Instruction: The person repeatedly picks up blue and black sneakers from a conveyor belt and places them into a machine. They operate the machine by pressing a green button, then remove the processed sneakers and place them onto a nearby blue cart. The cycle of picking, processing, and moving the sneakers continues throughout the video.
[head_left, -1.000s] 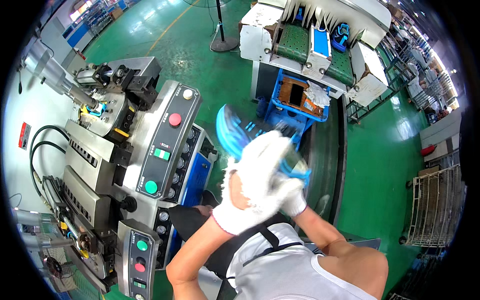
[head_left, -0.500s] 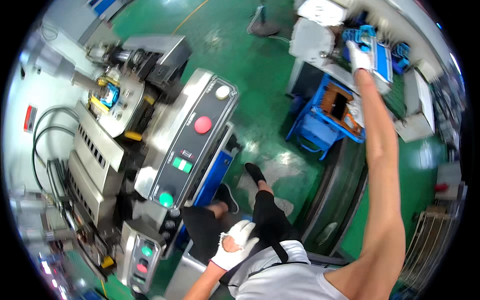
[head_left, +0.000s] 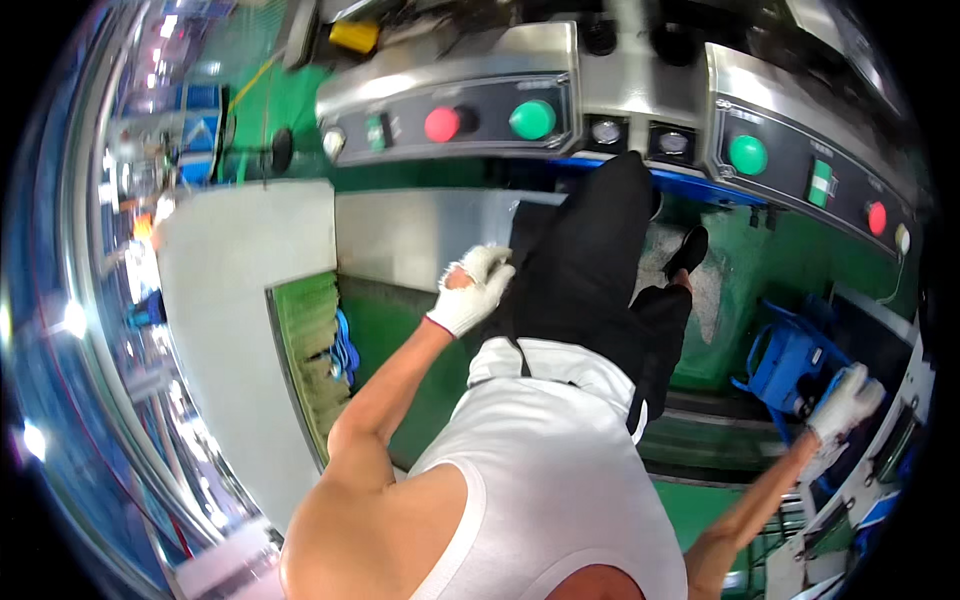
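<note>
My left hand (head_left: 474, 291), in a white knit glove with a torn patch, hovers beside my black-trousered thigh. Its fingers are loosely bent and apart, with nothing in them. Far to the right, my gloved right hand (head_left: 846, 404) is closed, its fingers curled. A narrow blue edge (head_left: 829, 387) shows along that hand; whether it is a held piece cannot be made out. Close by on the left of that hand stands a blue plastic chair-like frame (head_left: 785, 368).
Ahead are two machine control panels, the left one (head_left: 480, 118) and the right one (head_left: 790, 165), with green and red buttons. A pale table (head_left: 240, 240) stands at left, and a green tray (head_left: 305, 350) holds a blue coiled strap (head_left: 345, 345). Steel surface (head_left: 420, 235) lies before my left hand.
My view has swung to the right machine and down over my body. My right hand has drawn back from the blue parts on the side table and curled; my left hand stays near my lap.
</note>
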